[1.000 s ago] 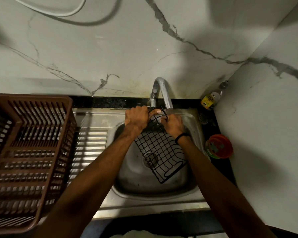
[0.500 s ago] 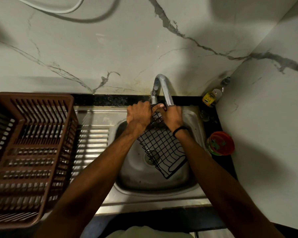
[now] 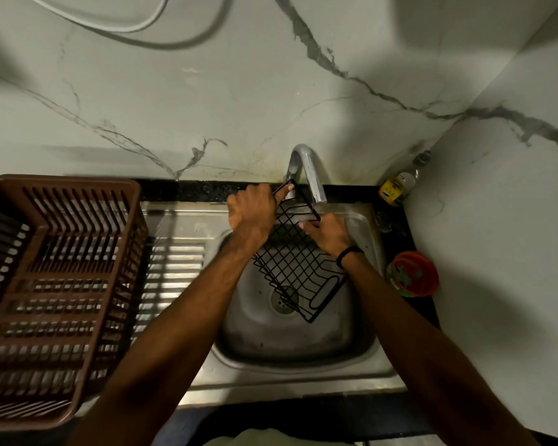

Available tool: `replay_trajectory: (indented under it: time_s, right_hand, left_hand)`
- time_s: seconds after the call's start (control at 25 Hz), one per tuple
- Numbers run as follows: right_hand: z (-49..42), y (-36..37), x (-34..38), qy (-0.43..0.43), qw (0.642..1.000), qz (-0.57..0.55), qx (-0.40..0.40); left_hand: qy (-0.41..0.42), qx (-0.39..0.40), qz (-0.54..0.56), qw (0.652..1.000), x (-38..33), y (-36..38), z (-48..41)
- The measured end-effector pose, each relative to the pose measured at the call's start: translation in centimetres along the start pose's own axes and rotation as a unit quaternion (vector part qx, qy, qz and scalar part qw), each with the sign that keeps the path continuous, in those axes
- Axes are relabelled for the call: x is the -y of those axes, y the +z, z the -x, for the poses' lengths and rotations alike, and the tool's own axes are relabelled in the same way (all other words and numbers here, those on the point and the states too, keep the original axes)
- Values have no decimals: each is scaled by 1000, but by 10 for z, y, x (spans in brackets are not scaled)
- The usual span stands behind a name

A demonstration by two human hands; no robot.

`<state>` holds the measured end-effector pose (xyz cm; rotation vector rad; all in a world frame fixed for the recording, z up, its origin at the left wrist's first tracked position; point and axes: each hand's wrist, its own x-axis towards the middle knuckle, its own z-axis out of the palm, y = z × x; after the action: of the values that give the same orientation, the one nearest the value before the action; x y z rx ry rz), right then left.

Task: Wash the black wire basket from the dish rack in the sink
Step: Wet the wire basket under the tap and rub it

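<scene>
The black wire basket hangs tilted over the steel sink, its upper rim under the tap spout and its lower end over the drain. My left hand grips the basket's top left rim with curled fingers, close to the tap base. My right hand lies on the basket's right side, its fingers on the wires just under the spout; a black band circles that wrist. Whether water runs from the tap is not clear.
A brown plastic dish rack stands on the left, next to the ribbed steel drainboard. A bottle with a yellow label sits in the back right corner. A red and green tub stands right of the sink by the marble wall.
The basket has been lifted and tipped so its top rim sits higher, beside the tap. My left hand rose with it, and my right hand slid down off the rim onto the right side.
</scene>
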<state>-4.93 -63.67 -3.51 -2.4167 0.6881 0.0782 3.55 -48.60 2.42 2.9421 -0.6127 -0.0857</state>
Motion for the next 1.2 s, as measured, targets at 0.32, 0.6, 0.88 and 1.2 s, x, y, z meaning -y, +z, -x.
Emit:
replay_trajectory:
  time_s: [0.32,0.6,0.88,1.2]
  right_hand:
    - [-6,11,-3,20,999,13,28]
    - [-5,7,-8,12,1000,-23,-8]
    - [-9,6,-2,-2,999,-40,-24]
    - [-8,2,-6,-10,999,-37,-26]
  left_hand:
    - [7,26,-6,1000,0,2,8]
    - [-15,-9,11,1000,3,-3,1]
    - [-6,-17,14,1000,2,-3,4]
    - [-20,-31,24,999,1,0,5]
